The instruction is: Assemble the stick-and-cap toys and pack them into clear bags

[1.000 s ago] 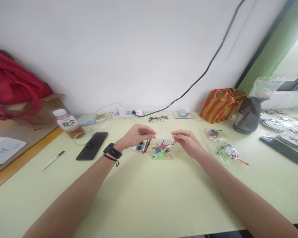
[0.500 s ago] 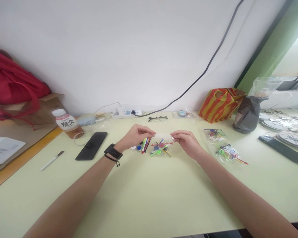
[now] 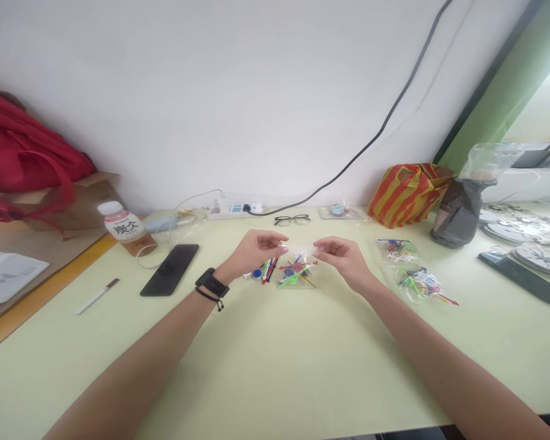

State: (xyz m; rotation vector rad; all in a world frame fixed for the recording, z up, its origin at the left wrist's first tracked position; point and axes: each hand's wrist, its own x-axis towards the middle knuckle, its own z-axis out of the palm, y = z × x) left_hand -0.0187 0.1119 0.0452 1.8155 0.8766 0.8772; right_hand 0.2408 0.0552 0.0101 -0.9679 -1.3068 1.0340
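Observation:
My left hand [image 3: 255, 250] and my right hand [image 3: 340, 256] each pinch a top corner of a small clear plastic bag [image 3: 296, 269] over the pale green table [image 3: 275, 366]. The bag holds several small coloured plastic parts in red, green and blue. It hangs between the two hands, its bottom near the table. A few loose coloured parts [image 3: 263, 270] lie on the table just under my left hand. A black watch sits on my left wrist [image 3: 212, 285].
More clear bags of coloured parts [image 3: 412, 272] lie to the right. A black phone [image 3: 170, 278], a drink bottle [image 3: 126, 228] and a pen [image 3: 97, 296] lie at the left. Glasses [image 3: 292, 219], a power strip [image 3: 236, 209], a striped bag [image 3: 407, 192] and plates [image 3: 531, 244] stand behind.
Both hands have drawn a little closer together and lifted the bag's top edge slightly; the bag has shifted a bit to the left.

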